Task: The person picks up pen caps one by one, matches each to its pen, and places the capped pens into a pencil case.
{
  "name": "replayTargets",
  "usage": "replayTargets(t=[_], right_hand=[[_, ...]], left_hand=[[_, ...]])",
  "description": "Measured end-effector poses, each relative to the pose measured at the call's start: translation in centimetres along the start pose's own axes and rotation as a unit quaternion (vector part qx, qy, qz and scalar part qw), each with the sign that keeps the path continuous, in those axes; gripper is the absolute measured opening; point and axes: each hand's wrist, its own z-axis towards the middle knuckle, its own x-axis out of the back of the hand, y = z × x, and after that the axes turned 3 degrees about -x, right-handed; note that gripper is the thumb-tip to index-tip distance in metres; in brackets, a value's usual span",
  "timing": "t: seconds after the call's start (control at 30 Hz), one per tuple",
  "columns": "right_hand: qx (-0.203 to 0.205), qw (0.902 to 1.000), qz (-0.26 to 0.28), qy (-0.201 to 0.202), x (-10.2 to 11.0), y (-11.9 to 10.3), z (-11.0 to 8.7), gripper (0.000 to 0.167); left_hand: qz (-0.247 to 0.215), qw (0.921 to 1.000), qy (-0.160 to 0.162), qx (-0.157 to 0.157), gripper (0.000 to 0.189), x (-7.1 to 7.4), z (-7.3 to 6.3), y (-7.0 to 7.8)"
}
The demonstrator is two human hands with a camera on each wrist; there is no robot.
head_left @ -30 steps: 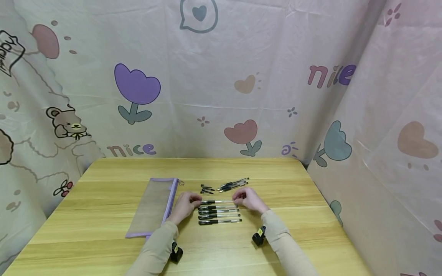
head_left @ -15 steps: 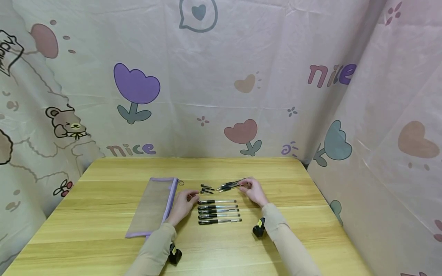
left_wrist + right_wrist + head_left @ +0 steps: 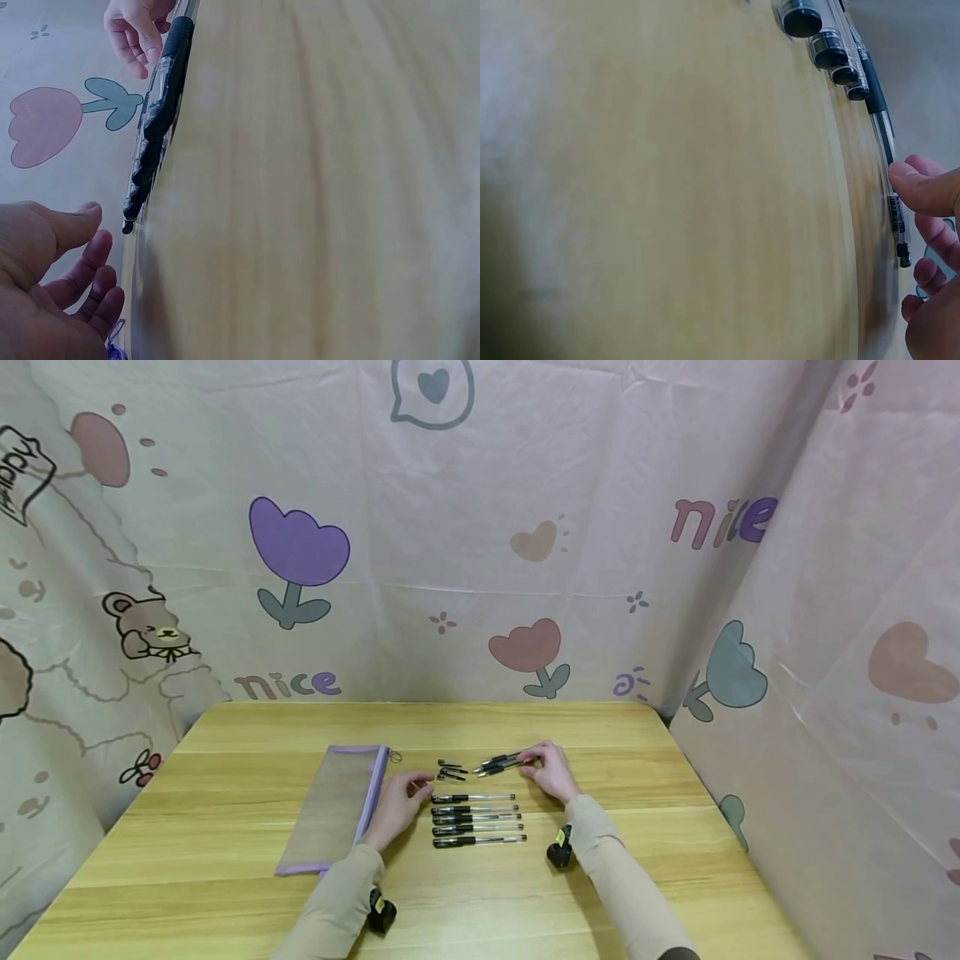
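Observation:
Several capped black gel pens (image 3: 477,830) lie in a row of parallel lines on the table before me. Behind them, uncapped pens (image 3: 495,766) sit in a slanted bundle, with several loose black caps (image 3: 451,770) to their left. My right hand (image 3: 550,772) pinches the rear end of an uncapped pen; in the right wrist view, its thumb (image 3: 919,186) touches the clear barrel (image 3: 891,161). Left of the row, my left hand (image 3: 400,803) hovers by the capped end of the farthest pen, fingers loosely bent and holding nothing, also seen as the hand (image 3: 56,277) in its wrist view.
A mesh pouch with purple edging (image 3: 330,810) and a zip lies flat left of my left hand, close to that forearm. The wooden table (image 3: 187,843) ends at a patterned cloth (image 3: 420,635) behind and at the sides.
My right hand has left the farthest pen of the row and moved back to the uncapped pens. The left hand has drawn slightly left, off that pen's capped end.

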Motion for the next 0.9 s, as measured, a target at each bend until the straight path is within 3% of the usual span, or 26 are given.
replayTargets(t=[0.9], right_hand=[[-0.005,0.9998,-0.016,-0.005,-0.22,-0.22,0.17,0.013]], left_hand=[[0.001,1.0000,-0.007,0.004,0.018,-0.01,-0.17,0.00]])
